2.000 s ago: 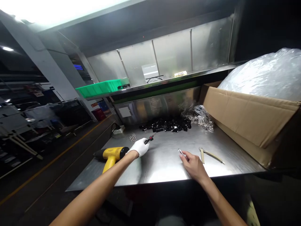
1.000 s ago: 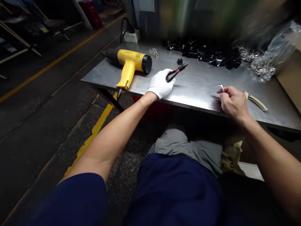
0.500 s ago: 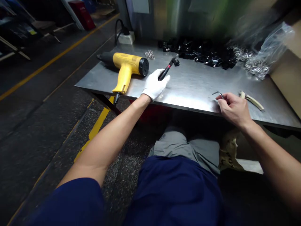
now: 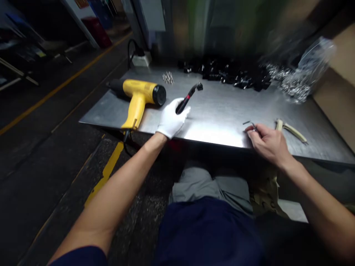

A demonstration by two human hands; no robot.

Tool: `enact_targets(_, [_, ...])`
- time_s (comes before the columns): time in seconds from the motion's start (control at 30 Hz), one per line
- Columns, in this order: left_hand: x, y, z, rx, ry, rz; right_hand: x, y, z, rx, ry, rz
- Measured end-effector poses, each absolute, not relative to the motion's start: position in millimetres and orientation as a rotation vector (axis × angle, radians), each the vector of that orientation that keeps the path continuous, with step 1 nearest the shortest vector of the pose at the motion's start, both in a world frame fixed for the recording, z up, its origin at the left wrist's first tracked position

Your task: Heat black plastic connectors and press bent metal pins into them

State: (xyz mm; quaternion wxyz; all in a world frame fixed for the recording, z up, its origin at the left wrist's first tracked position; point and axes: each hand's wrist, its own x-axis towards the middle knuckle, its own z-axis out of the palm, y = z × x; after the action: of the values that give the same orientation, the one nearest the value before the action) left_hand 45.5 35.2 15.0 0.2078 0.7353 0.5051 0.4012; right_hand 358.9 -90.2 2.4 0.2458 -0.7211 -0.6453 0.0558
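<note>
My left hand (image 4: 172, 117), in a white glove, is closed around a black handle with a red band (image 4: 185, 102). The handle's dark, hooked head points away from me, above the metal table (image 4: 219, 111). My bare right hand (image 4: 268, 142) pinches an L-shaped hex key (image 4: 251, 125) at the table's front edge, its short arm sticking out to the left. Just right of that hand lies a cream-handled tool (image 4: 294, 132), partly hidden and perhaps pliers. A yellow heat gun (image 4: 141, 93) rests on its side left of my gloved hand.
Small metal parts (image 4: 168, 77) sit in a little pile behind the heat gun. Several black clamp-like parts (image 4: 224, 74) line the back. A clear plastic bag (image 4: 316, 59) with shiny metal pieces (image 4: 295, 87) stands back right, beside cardboard (image 4: 337, 99). A power socket (image 4: 142, 59) is back left.
The camera view has tilted, so the table and everything on it appear lower and slightly left. Both hands keep their holds and nearly the same places over the table.
</note>
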Motion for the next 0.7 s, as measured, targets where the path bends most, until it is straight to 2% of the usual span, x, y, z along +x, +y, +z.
enact_targets(0.3, [47.1, 29.2, 23.2, 2.02, 1.455, 1.156, 351.6, -81.9, -2.4, -2.022, -1.787, 0.161])
enact_targets(0.5, [52.0, 25.8, 26.2, 1.968, 1.519, 1.093, 356.8, -84.8, 4.2, -1.985, -1.794, 0.374])
enact_targets(0.7, [53.0, 24.6, 22.3, 1.917, 1.488, 1.05, 325.5, -6.8, 20.4, -1.803, -1.839, 0.541])
